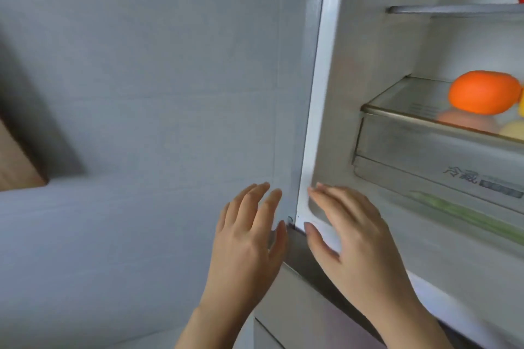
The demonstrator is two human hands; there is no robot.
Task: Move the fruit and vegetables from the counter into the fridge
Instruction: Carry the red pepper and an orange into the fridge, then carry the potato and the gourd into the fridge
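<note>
Left hand (249, 238), right hand (354, 244) at open fridge (314, 122) edge
Left fingers (272, 207) spread, empty, just beside fridge's outer wall; right fingers (331, 201) spread, empty, tips at inner frame, contact unclear; orange fruit (482, 92) on shelf (397, 112) inside, well apart from hands; open room below shelf.

We read one marking: the grey characters 冷藏 (460, 176) on the front of the clear drawer (411, 147) in the fridge (320, 93). Just right of them we see a dark strip (502, 189) of print, too blurred to read.
</note>
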